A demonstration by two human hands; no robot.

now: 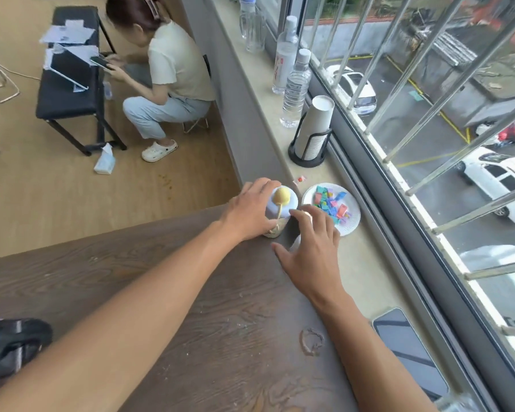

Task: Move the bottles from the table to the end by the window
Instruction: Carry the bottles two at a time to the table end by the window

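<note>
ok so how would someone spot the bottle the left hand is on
Follow the windowsill toward the camera to the corner of the dark wooden table. There, beside the paper plate of coloured scraps, stands the bottle under the left hand: squat, pale, with a yellow ball on top, unlike the tall clear bottles.

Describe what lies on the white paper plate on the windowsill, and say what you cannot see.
The paper plate holds a heap of small coloured wrapped pieces, blue, green, pink and red. The right hand covers its near-left edge, so anything there is hidden.
</note>
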